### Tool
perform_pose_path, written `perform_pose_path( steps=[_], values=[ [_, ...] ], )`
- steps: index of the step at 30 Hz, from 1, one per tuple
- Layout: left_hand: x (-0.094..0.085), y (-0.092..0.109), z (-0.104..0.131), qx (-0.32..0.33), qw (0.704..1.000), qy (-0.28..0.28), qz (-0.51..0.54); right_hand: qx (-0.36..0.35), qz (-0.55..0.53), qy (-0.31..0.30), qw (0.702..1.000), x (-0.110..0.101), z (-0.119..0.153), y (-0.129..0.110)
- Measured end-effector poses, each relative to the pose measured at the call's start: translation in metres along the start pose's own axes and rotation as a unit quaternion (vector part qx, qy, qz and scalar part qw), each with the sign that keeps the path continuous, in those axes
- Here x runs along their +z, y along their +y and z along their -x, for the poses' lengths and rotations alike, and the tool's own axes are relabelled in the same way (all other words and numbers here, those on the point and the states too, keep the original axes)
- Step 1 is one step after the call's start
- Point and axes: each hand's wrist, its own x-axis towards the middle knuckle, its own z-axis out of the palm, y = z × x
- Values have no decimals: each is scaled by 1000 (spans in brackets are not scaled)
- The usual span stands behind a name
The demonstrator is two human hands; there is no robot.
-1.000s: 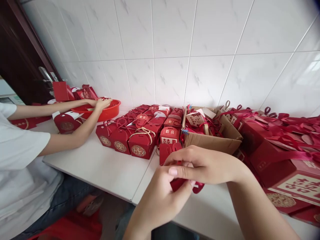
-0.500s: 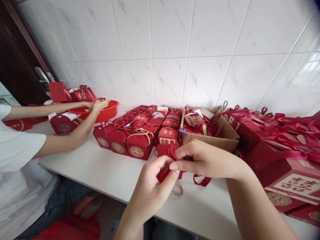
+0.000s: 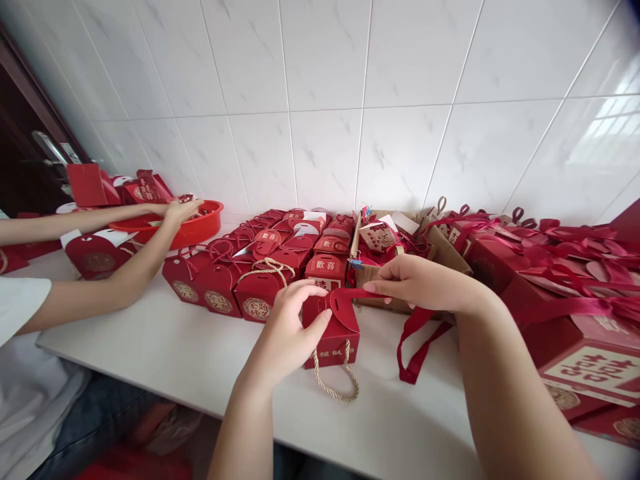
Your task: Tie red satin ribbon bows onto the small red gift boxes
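Note:
A small red gift box (image 3: 332,341) stands on the white table in front of me, its slotted lid flaps folded at the top. My left hand (image 3: 287,337) grips it from the left, the thumb at the front of the lid and the fingers behind. A red ribbon (image 3: 353,293) stretches from the box top to my right hand (image 3: 417,281), pinched between thumb and fingers. Its loose tail (image 3: 411,363) hangs in a loop below that hand. A gold rope handle (image 3: 337,396) droops from the box front onto the table.
Rows of red gift boxes (image 3: 219,293) stand behind, left of a cardboard box (image 3: 450,263) with red tags and ribbons. Larger red boxes (image 3: 590,353) with ribbons are stacked at right. At left, a co-worker's arms (image 3: 135,273) reach over a red basin (image 3: 213,223).
My hands have moved apart: the right drew the ribbon out to the right, and the left now rests on the box. The box shows more fully, as the view has shifted.

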Motion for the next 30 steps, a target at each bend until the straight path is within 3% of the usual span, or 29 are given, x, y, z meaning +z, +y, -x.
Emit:
perform_pose_path(
  steps=[4,17,30],
  values=[
    [15,-13,2,-27,999,-39,-14,10,26,-34,999,3,-7,0],
    [27,-13,-3,21,998,-19,-54,17,58,-48,997,8,-12,-1],
    [24,-3,5,57,995,-67,-50,12,72,-67,995,6,-10,-5]
  ],
)
